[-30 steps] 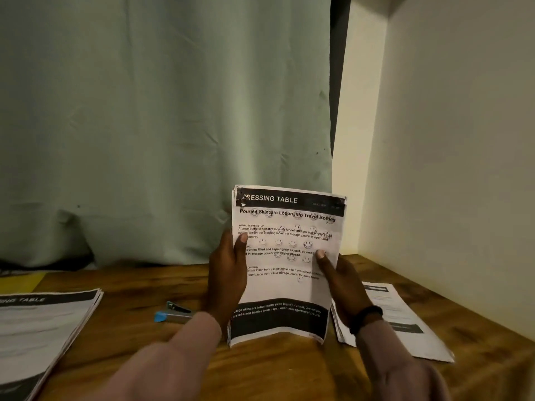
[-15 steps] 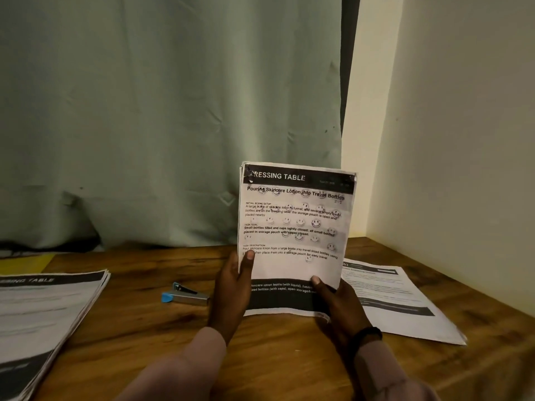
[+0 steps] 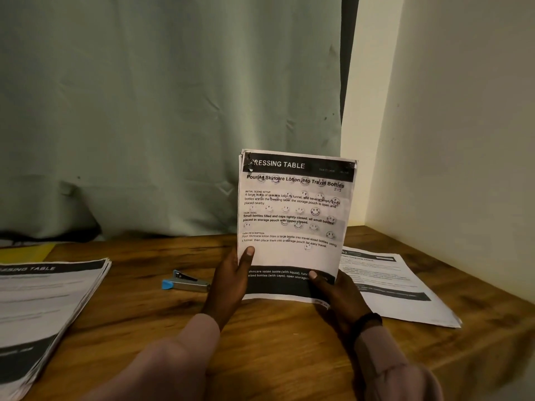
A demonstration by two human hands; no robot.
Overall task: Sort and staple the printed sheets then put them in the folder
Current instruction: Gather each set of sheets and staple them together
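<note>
Head view: a set of printed sheets [image 3: 292, 227] is held upright over the wooden table [image 3: 260, 342], its bottom edge at or just above the tabletop; contact cannot be confirmed. Header reads "…RESSING TABLE", the first letter obscured by marks at the top left corner; whether a staple sits there cannot be told. Layered edges at the top left show more than one sheet. Small print in the header's right part is unreadable.

Left hand [image 3: 231, 282] grips the set's left edge, thumb on the front face, fingers hidden behind the paper. Right hand [image 3: 337, 296] grips the lower right corner, thumb on the dark footer band, fingers also hidden behind. A dark wristband [image 3: 366, 321] sits on the right wrist. Both forearms wear pale sleeves, cut off at the bottom of the frame.

Stapler [image 3: 186, 282], blue-tipped, lies on the table just left of the left hand, its right end partly covered by that hand. Stack of sheets [image 3: 43, 308] lies at far left, cut off by the frame edge, text blurred. A yellow object [image 3: 27, 251] shows behind it, mostly out of view; it cannot be identified. More loose sheets [image 3: 396, 287] lie flat at right, partly behind the held set and right hand. Green curtain [image 3: 173, 111] hangs behind the table; a pale wall [image 3: 463, 140] closes the right side.
</note>
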